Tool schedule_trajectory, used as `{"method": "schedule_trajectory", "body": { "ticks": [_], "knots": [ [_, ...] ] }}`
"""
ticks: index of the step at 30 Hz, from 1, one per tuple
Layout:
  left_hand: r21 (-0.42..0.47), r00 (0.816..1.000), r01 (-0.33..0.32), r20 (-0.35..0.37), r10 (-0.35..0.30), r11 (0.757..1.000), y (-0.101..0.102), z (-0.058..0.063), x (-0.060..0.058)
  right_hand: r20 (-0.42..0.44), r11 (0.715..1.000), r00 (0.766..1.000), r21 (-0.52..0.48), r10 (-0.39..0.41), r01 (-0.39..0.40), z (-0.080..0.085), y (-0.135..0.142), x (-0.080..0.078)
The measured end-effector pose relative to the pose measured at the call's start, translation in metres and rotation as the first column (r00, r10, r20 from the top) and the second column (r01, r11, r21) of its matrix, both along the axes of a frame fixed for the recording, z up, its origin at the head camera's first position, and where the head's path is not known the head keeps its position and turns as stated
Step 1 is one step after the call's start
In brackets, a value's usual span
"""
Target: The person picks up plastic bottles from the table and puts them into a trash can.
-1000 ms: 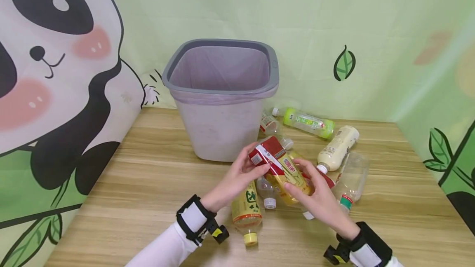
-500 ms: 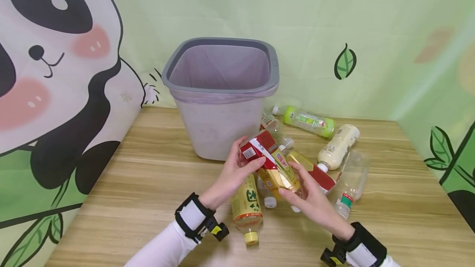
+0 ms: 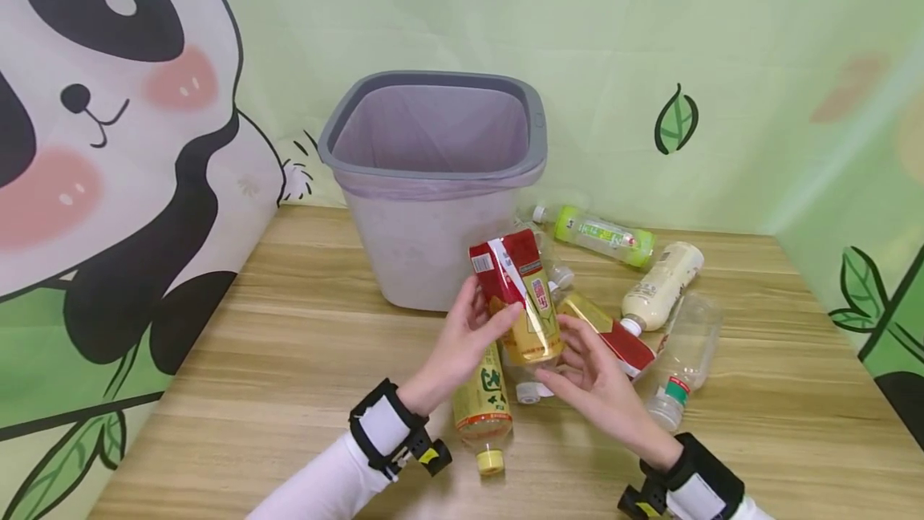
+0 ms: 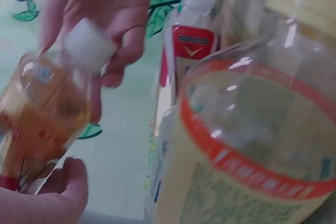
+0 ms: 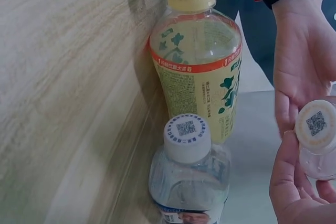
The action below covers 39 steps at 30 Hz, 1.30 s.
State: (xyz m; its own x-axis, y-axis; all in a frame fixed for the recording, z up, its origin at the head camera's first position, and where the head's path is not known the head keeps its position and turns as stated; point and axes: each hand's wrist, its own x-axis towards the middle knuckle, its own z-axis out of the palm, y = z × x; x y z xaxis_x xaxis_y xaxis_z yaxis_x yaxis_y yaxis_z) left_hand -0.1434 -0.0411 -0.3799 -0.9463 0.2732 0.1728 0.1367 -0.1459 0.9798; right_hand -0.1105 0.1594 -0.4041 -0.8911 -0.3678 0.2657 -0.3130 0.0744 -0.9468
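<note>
A plastic bottle with a shiny red-and-gold label [image 3: 521, 291] is between both hands, just in front of the bin. My left hand [image 3: 455, 351] grips its red end, thumb across the front. My right hand [image 3: 602, 387] holds the other end, fingers around the white cap [image 5: 316, 124] in the right wrist view. Below lies a yellow-labelled bottle [image 3: 484, 416] with a yellow cap. Beside that is a clear bottle [image 5: 189, 182] with a white cap, partly hidden in the head view. Another red-and-gold bottle [image 3: 609, 331] lies behind my right hand.
A grey bin [image 3: 426, 243] with a liner stands at the table's back. To its right lie a green-labelled bottle [image 3: 606, 237], a cream bottle [image 3: 662, 287] and a clear bottle with a green-and-red neck band [image 3: 689, 343]. Printed cloth walls surround the wooden table [image 3: 303, 303].
The held bottle has shifted left and swung more upright, its red end rising. My right hand has moved left with it, uncovering the other red-and-gold bottle on the table.
</note>
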Motion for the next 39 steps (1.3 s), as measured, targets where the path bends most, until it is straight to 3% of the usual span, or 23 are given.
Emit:
{"method": "schedule_trajectory", "body": {
  "ticks": [4, 10, 15, 19, 21, 24, 28, 34, 39],
  "knots": [
    [-0.021, 0.999, 0.051, 0.017, -0.05, 0.998, 0.005, -0.002, 0.004, -0.021, 1.0, 0.999, -0.006, -0.026, 0.026, 0.0, -0.004, 0.0],
    [-0.045, 0.999, 0.041, -0.009, -0.041, 0.998, 0.005, 0.0, 0.008, -0.029, 0.999, 0.999, 0.021, -0.036, 0.036, 0.001, -0.005, 0.001],
    [-0.184, 0.996, -0.011, -0.084, -0.005, 0.983, -0.003, 0.022, 0.019, -0.088, 1.0, 0.996, 0.03, 0.011, -0.009, 0.001, -0.001, 0.001],
    [-0.316, 0.979, -0.096, -0.203, 0.032, 0.944, -0.011, 0.046, 0.027, -0.146, 0.998, 0.987, 0.012, 0.063, -0.061, 0.002, 0.003, -0.002],
    [-0.369, 0.961, -0.145, -0.274, 0.042, 0.918, -0.016, 0.055, 0.027, -0.153, 0.997, 0.985, -0.001, 0.08, -0.082, 0.003, 0.004, -0.004],
    [-0.431, 0.927, -0.21, -0.374, 0.038, 0.878, -0.026, 0.056, 0.017, -0.138, 0.996, 0.987, -0.01, 0.087, -0.089, 0.006, 0.005, -0.007],
    [-0.478, 0.87, -0.299, -0.492, 0.03, 0.826, -0.039, 0.061, 0.003, -0.133, 0.996, 0.988, -0.021, 0.081, -0.085, 0.013, 0.005, -0.009],
    [-0.454, 0.777, -0.429, -0.626, 0.064, 0.781, -0.051, 0.098, 0.0, -0.154, 0.997, 0.986, -0.035, 0.062, -0.068, 0.022, 0.002, -0.012],
    [-0.424, 0.721, -0.499, -0.688, 0.09, 0.756, -0.057, 0.132, -0.007, -0.156, 0.999, 0.987, -0.03, 0.032, -0.037, 0.029, -0.002, -0.014]
  ]
}}
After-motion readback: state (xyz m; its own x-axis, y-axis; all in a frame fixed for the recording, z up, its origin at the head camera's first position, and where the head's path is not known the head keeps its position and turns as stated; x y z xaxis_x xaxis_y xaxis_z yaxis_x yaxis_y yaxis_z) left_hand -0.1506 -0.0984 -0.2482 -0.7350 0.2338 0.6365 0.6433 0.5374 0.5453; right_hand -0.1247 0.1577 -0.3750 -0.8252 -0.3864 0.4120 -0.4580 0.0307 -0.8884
